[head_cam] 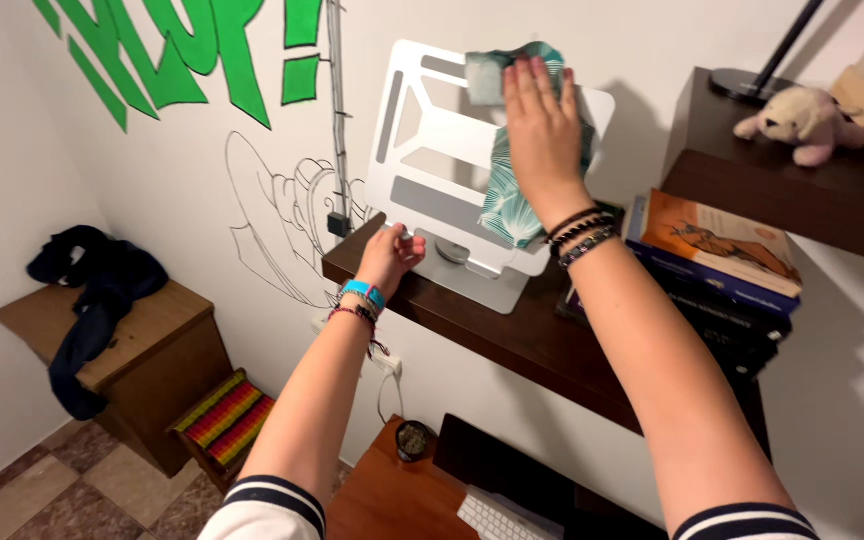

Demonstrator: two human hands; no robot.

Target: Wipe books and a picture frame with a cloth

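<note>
Dark brown wooden shelf [512,335] is sitting against a white wall with green lettering and a line drawing on it, tiled floor way down below. The right hand [542,125] is pressing a teal leaf-print cloth [508,205] flat against the silver metal laptop stand [432,130], fingers spread out over the fabric (so that grip is open-palmed, pinning the cloth rather than pinching it). The stand is a smooth cut-out plate tilting back, and its base is resting on the shelf just under that hand. The left hand [388,255] is closing its grip on the stand's lower left edge. Right of the right hand, stacked books [717,250] are lying on the same shelf; a plush toy [802,120] is sitting higher up.
</note>
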